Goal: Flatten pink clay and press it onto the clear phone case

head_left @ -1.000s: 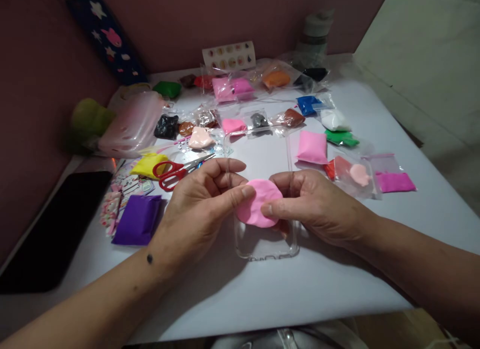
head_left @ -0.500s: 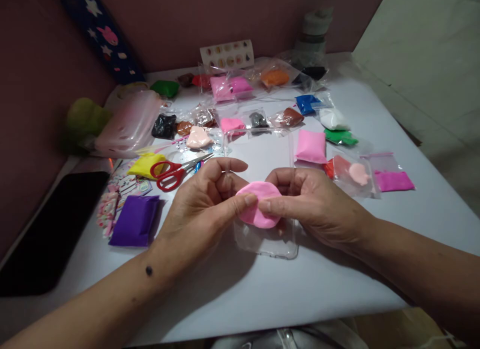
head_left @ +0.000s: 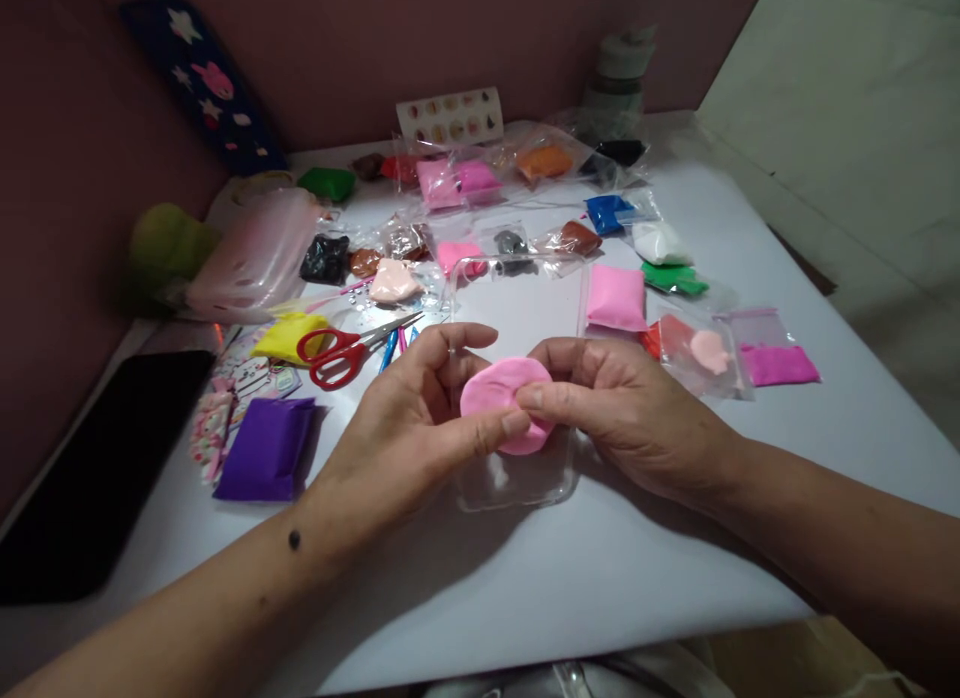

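A flat pink clay disc (head_left: 491, 393) is pinched between both hands above the white table (head_left: 570, 588). My left hand (head_left: 409, 423) grips its left side, thumb on top and fingers behind. My right hand (head_left: 622, 403) holds its right edge between thumb and fingers. Under the hands lies a clear phone case (head_left: 517, 298), partly hidden by them.
Several small bags of coloured clay lie across the table, among them a pink bag (head_left: 616, 296), a purple pack (head_left: 266, 448) and a magenta bag (head_left: 776, 363). Red-handled scissors (head_left: 337, 346) lie left of the hands. A black phone (head_left: 97, 468) lies at the far left. A pink plastic box (head_left: 251, 253) stands behind.
The disc has been turned and pressed between my fingers and shifted slightly left. My left thumb now lies further across its lower edge. The view has dipped slightly.
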{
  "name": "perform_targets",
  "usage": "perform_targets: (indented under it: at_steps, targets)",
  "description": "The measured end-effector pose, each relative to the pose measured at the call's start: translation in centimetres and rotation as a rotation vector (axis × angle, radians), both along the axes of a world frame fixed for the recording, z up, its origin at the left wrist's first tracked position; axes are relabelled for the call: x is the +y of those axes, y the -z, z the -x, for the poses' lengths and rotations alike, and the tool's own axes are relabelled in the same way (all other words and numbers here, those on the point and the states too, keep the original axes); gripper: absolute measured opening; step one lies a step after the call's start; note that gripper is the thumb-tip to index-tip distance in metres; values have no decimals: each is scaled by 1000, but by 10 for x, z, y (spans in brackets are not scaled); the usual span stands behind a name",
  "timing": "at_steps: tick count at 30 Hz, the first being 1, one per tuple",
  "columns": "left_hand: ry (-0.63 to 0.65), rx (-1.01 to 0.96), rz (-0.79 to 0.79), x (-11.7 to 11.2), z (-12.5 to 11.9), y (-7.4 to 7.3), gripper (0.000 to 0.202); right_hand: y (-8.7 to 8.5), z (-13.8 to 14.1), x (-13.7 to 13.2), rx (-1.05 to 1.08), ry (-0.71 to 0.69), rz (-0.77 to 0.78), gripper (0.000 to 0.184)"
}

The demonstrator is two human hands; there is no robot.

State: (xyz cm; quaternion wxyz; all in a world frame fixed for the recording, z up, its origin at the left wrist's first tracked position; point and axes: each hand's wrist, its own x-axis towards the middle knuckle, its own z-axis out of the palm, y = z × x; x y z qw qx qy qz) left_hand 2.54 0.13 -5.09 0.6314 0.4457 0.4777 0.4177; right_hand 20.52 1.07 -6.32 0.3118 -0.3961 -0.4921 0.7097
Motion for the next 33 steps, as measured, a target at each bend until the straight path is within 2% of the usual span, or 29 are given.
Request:
perform_targets:
  at_steps: [4, 7, 12, 18, 21, 24, 28, 33]
  targets:
    - [-57, 11, 9, 0, 1, 1, 39, 3, -1, 3, 116, -31, 35, 15]
    - [-75, -18, -15, 0, 2, 1, 35, 5, 0, 4, 42, 18, -32, 15]
    - [-48, -65, 1, 2, 3, 2, 46, 3, 0, 3, -147, 67, -125, 14]
    - [-56, -81, 16, 2, 2, 0, 38, -6, 1, 0, -180, 7, -135, 15]
    - [-78, -112, 2, 2, 3, 0, 35, -5, 1, 0, -175, 10, -131, 14]
    - [-43, -125, -1, 3, 5, 3, 34, -2, 0, 1, -153, 23, -143, 15]
    - [-3, -100, 11, 4, 6, 5, 42, 0, -1, 2, -66, 17, -149, 20]
    - [-31, -88, 31, 0, 0, 2, 43, -4, 0, 2, -129, 69, -183, 30]
